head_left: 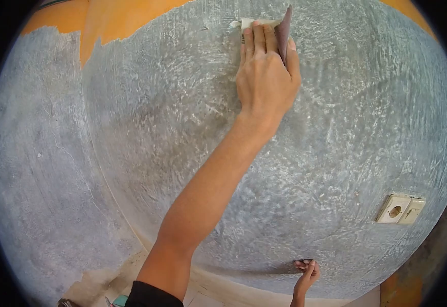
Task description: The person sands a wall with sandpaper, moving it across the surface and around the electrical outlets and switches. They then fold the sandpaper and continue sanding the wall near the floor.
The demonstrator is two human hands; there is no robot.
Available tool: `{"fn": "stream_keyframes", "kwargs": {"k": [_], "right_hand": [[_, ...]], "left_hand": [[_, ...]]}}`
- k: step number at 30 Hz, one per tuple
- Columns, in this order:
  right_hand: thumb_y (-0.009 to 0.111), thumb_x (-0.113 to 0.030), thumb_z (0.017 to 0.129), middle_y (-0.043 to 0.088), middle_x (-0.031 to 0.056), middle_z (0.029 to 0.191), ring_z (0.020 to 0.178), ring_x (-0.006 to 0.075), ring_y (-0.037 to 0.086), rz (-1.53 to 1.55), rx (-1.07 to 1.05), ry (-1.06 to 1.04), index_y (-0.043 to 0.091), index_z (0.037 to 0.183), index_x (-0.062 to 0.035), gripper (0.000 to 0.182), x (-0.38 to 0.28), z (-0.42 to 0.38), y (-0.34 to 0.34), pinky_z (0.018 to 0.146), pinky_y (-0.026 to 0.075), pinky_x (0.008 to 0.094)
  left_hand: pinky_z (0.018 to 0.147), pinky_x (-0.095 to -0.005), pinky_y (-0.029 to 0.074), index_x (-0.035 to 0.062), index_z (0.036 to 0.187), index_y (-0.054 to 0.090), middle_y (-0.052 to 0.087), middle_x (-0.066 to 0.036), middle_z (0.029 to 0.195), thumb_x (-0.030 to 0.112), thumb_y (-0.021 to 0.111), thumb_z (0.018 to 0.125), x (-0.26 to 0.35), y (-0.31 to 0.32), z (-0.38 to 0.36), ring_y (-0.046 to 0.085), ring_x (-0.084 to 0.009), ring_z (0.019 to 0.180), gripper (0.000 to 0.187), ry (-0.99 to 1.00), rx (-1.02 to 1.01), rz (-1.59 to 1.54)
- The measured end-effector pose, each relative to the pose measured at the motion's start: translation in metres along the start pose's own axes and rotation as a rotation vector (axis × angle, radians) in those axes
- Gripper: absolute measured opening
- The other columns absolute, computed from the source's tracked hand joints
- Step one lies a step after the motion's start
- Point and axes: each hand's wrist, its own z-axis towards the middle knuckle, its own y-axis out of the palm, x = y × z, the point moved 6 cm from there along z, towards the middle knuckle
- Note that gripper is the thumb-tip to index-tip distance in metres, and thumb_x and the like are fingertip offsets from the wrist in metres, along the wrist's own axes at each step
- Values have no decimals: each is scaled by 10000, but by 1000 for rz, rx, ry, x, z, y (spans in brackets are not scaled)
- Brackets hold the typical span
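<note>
My left hand (267,82) is high on the grey textured wall (336,128), its back toward me and its fingers pointing up. Under the fingers it presses a folded sheet of sandpaper (283,35) to the wall. A brown flap of the sheet sticks out between thumb and forefinger, and a pale printed side shows at the left. Low down near the wall, my right hand (308,272) has its fingers curled together in a pinch. A small dark edge shows at those fingertips, too small to name.
A cream socket and switch plate (400,209) sits on the wall at the right. Orange paint (126,20) borders the grey at the top. A wall corner runs down the left side. Partly visible at the bottom left is a teal object (119,301).
</note>
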Motion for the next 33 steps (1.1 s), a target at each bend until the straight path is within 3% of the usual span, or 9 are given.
{"fn": "stream_keyframes", "kwargs": {"k": [7,13,22,33], "right_hand": [[430,-279,989,661,136,690,627,204,664,0,-10,10,567,818,11,364,3,2,-3,586,532,292],[432,-257,989,657,125,685,626,204,666,21,-22,11,573,812,11,351,3,3,-4,579,536,288],[436,-244,986,657,132,679,615,208,664,19,1,41,574,797,14,348,-2,2,-2,573,538,293],[442,-250,983,662,148,681,609,210,661,46,-19,33,573,810,19,345,2,2,-4,579,535,302]], "left_hand": [[1046,-457,366,-177,1302,353,376,-304,1374,351,321,977,1,1,4,306,-412,1330,621,-21,-18,7],[1040,-458,372,-175,1262,414,377,-312,1368,353,314,977,-4,4,8,298,-420,1331,609,-21,-60,-6],[1042,-454,367,-187,1309,325,322,-314,1403,356,317,972,3,4,9,264,-409,1350,638,-56,-63,8],[1053,-458,348,-146,1327,347,371,-323,1367,319,351,964,7,0,-11,304,-431,1325,590,-45,-44,-27]]}}
